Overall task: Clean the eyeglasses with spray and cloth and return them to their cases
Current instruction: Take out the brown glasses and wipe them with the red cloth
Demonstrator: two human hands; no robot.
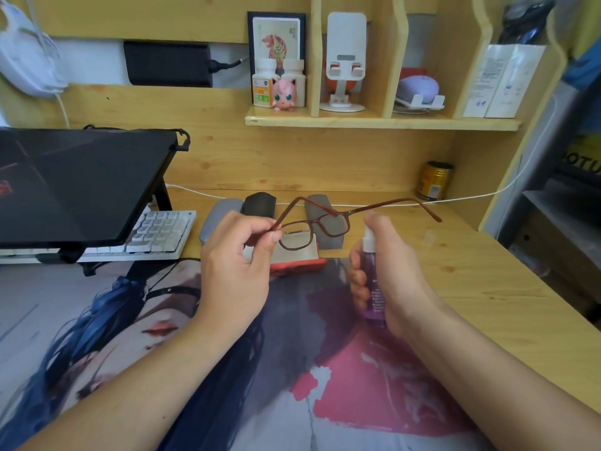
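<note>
A raised laptop (74, 183) and a white keyboard (156, 234) stand at the left of the table (471, 271), and a printed desk mat (162, 336) covers the near part. Behind the hands lie an open red case (299, 260), a dark case (260, 205) and a grey case (325, 222). The left hand (234, 268) pinches the brown-framed eyeglasses (312, 227) at one hinge, held above the red case with the temples unfolded. The right hand (387, 271) grips a purple spray bottle (372, 275) upright just beside the lenses.
</note>
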